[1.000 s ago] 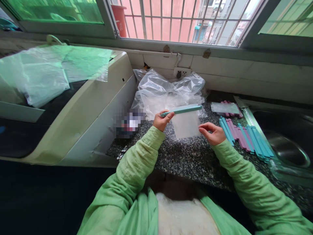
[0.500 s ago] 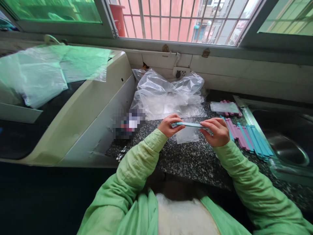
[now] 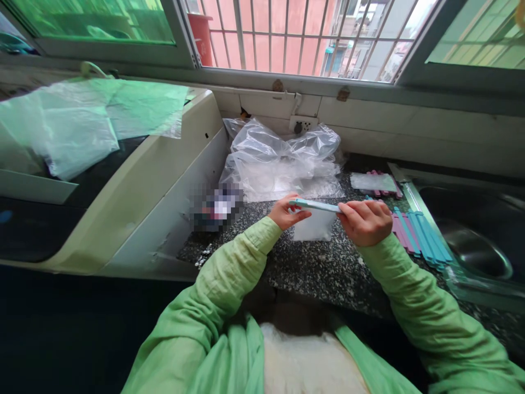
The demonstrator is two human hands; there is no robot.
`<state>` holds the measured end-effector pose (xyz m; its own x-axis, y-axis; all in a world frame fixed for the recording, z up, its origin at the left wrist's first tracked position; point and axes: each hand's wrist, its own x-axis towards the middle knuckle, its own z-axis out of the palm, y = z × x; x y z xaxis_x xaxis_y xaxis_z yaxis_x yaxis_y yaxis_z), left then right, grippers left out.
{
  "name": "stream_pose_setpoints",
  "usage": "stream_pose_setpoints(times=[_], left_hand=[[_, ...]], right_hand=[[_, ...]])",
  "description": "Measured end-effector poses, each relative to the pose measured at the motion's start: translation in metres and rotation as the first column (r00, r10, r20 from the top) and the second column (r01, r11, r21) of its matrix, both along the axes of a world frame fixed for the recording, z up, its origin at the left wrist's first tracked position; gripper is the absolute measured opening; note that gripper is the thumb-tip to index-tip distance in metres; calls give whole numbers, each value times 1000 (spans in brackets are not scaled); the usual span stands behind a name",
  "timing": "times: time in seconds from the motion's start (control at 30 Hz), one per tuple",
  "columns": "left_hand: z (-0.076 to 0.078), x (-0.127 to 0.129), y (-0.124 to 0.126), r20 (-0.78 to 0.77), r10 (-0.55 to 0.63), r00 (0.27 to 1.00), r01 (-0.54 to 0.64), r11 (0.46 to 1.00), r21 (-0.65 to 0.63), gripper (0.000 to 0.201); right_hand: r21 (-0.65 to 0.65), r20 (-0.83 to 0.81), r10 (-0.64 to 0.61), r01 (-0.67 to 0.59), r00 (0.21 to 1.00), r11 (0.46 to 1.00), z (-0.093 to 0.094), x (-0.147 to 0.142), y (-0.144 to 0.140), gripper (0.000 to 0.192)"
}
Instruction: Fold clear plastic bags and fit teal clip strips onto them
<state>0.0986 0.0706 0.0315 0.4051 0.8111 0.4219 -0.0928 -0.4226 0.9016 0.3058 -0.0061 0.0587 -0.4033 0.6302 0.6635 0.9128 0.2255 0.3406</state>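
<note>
The left hand is pinching the left end of a teal clip stick, whose long axis is running left to right above the tabletop; the right hand is gripping its other end, a small clear bag hanging beneath.

No text, label, brand, number or sign can be read anywhere; the small packet on the worktop beside the white appliance is blurred out; the wall socket shows no legible marking.
</note>
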Motion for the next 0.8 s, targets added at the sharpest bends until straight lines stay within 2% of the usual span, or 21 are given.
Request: stream_pose_setpoints(times=[0.1, 0.2, 0.33, 0.53, 0.7, 0.8], left_hand=[[0, 8, 1, -74, -10, 997, 9, 1000, -10, 34], [1, 18, 3, -97, -100, 990, 98, 995, -26, 34], [3, 38, 9, -13, -155, 988, 149, 966, -213, 36], [16, 86, 23, 62, -77, 995, 97, 870, -483, 23], [33, 142, 49, 124, 10, 992, 61, 826, -560, 16], [37, 176, 67, 157, 31, 987, 68, 805, -590, 18]], right_hand=[[-16, -49, -12, 11, 999, 1000, 9, 9, 2, 23], [-14, -88, -25, 24, 996, 1000, 22, 22, 6, 27], [-33, -104, -80, 77, 991, 997, 39, 43, 15, 31], [-83, -156, -214, 204, 964, 976, 52, 76, 34, 33], [-178, -234, -381, 346, 894, 921, 58, 107, 51, 32], [-232, -292, -487, 434, 823, 871, 58, 129, 63, 31]])
